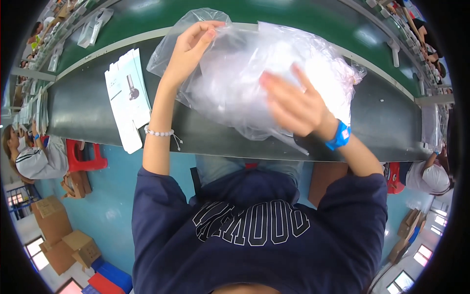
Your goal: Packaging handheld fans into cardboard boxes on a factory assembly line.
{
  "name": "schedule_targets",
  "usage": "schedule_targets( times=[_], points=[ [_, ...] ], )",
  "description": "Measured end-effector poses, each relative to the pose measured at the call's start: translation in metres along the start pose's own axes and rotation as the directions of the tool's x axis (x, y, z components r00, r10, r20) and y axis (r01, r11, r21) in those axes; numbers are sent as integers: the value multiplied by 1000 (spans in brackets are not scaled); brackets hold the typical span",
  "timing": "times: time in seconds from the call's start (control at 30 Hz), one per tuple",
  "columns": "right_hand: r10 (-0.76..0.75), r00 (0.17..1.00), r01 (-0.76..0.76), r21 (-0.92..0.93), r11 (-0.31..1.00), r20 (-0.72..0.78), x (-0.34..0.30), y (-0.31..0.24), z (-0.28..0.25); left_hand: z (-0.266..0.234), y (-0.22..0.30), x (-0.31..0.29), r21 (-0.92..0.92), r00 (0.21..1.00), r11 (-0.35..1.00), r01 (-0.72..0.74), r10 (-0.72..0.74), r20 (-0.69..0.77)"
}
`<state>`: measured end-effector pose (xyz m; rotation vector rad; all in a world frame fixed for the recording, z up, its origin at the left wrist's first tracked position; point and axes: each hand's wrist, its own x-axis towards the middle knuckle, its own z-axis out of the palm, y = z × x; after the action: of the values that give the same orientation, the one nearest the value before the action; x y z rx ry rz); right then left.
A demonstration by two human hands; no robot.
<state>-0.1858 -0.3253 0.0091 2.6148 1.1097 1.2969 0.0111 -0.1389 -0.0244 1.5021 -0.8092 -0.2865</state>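
Observation:
A large clear plastic bag (220, 90) lies across the dark work surface, with crumpled, whitish plastic wrapping (318, 54) bunched inside or against it; the exact contents are hard to make out. My left hand (191, 49) pinches the bag's upper left edge between thumb and fingers. Over the middle of the bag is my right hand (296, 105), its fingers apart and blurred by motion, with nothing visible in it. Left of the bag rest flattened white and pale-blue cartons (128, 95), printed with a picture of a dark handheld item.
Beyond a pale rail runs a green conveyor belt (303, 14), with a small clear bag (95, 27) on it and a white handheld part (394, 51) at right. Other people sit at both sides near red stools (85, 154). Cardboard boxes (51, 220) stand on the floor.

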Motion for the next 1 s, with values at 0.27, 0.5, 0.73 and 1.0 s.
schedule_targets(
  times=[0.27,0.5,0.73,1.0],
  points=[
    [19,965,-54,127,990,262,-68,-35,16,51,58,-60,668,743,532,-520,667,47],
    [256,901,-360,276,891,350,-48,-43,25,111,58,-142,731,613,16,-682,557,560],
    [205,802,-408,264,874,562,-34,-35,12,81,76,-98,984,918,154,-95,395,27],
    [174,730,-509,355,784,661,-6,-14,-6,56,111,-77,987,937,57,-147,327,121]
  ],
)
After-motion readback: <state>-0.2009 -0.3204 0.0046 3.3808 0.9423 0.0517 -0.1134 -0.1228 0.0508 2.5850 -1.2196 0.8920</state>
